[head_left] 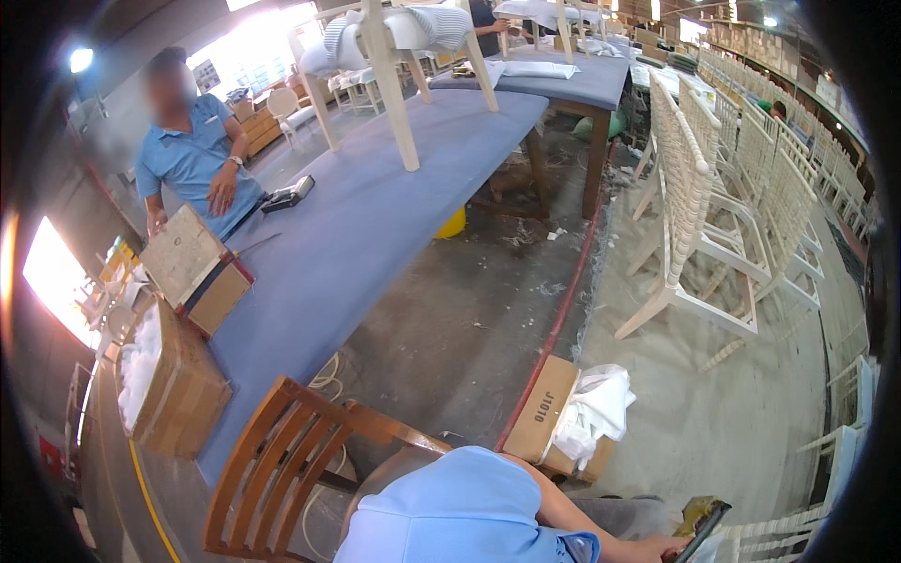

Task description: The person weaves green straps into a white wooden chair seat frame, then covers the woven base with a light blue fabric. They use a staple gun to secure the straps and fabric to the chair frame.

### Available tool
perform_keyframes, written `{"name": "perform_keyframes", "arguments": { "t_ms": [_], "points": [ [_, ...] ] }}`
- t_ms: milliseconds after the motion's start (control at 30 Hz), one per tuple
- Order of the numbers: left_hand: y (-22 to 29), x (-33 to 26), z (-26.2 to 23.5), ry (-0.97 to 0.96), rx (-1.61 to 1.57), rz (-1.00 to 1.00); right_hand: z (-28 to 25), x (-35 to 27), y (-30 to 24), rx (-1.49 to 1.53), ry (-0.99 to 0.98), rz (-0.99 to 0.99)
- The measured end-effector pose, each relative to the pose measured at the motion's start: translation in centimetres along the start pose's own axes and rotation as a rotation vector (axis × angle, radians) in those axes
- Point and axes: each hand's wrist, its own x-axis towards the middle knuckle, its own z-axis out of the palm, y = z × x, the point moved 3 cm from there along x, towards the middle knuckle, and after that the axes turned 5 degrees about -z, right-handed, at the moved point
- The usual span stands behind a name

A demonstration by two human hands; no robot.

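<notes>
I see right hand (668,547) at frame bottom, fingers wrapped round phone (702,527), tilted up for viewing. Left hand out of sight. Brown chair (282,450) beside.

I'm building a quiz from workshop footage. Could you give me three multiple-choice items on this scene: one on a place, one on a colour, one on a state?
1. Where is the cardboard box holding white cloth?
A. on the table
B. on the floor
C. on a chair seat

2. What colour is the long table's cover?
A. blue
B. red
C. green

3. How does the pale chair on the table stand?
A. on its side
B. upside down
C. upright on its legs

Answers:
1 B, the cardboard box sits on the concrete floor, right of the brown wooden chair.
2 A, the table cover is plainly blue.
3 C, the pale chair has its legs planted on the cover.
</notes>
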Motion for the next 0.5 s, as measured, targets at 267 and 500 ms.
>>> {"name": "perform_keyframes", "arguments": {
  "t_ms": [267, 500],
  "points": [
    [0.7, 0.9, 1.0, -0.151, 0.092, -0.010, -0.7, 2.1, 3.7, 0.264, 0.061, 0.093],
    [0.3, 0.1, 0.1, -0.009, 0.300, -0.066, -1.0, 4.0, 6.4, 0.537, 0.087, 0.185]
  ]
}}
